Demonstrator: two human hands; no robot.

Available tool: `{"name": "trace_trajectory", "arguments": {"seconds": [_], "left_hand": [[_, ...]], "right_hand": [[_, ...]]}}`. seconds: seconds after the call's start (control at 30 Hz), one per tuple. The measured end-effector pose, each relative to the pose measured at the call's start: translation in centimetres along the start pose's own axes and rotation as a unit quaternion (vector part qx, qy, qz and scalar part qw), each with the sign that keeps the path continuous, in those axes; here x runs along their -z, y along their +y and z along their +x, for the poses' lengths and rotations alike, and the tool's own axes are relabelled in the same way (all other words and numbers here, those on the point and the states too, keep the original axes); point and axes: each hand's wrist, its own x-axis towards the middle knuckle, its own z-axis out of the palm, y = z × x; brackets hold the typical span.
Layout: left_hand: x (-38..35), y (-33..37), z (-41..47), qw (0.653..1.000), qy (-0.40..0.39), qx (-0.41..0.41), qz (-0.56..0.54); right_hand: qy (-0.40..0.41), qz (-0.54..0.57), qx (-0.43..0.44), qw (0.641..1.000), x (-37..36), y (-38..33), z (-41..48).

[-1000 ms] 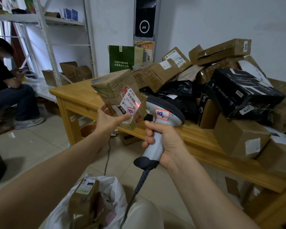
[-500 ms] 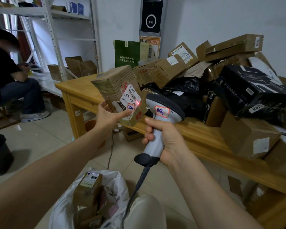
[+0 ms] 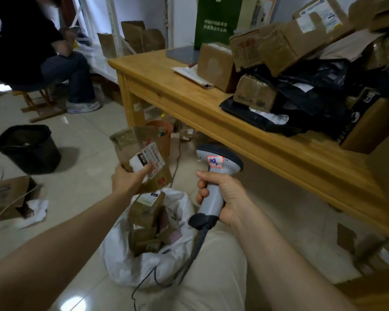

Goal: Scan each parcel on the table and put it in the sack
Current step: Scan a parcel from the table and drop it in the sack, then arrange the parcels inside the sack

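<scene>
The left hand [image 3: 127,180] gripped a labelled cardboard parcel [image 3: 142,158] just above the open white sack [image 3: 144,259]; the right hand [image 3: 222,198] clutched the barcode scanner [image 3: 213,176] beside the tabletop [image 3: 189,97].

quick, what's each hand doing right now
Left hand: closed, gripping a taped brown parcel.
Right hand: closed round the handle of the barcode scanner.

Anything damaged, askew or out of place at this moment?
Yes. The parcel in the left hand is creased and crumpled along its top. The heap of parcels on the table is uneven, several boxes tilted. On the floor near the black bin, a torn cardboard box lies open with white paper spilling out.
</scene>
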Motion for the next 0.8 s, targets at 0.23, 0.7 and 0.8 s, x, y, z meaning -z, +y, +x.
{"name": "trace_trajectory", "arguments": {"seconds": [0.23, 0.7, 0.8], "left_hand": [[-1.0, -8.0, 2.2, 0.967, -0.088, 0.013, 0.240], [-11.5, -11.7, 6.0, 0.861, -0.145, 0.019, 0.487], [-14.6, -13.6, 5.9, 0.850, -0.156, 0.064, 0.499]], "right_hand": [[0.057, 0.032, -0.127, 0.990, 2.9, 3.3, 8.3], [0.127, 0.040, -0.242, 0.961, 12.7, 8.5, 24.8], [0.135, 0.054, -0.235, 0.961, 14.9, 10.5, 27.7]]}}
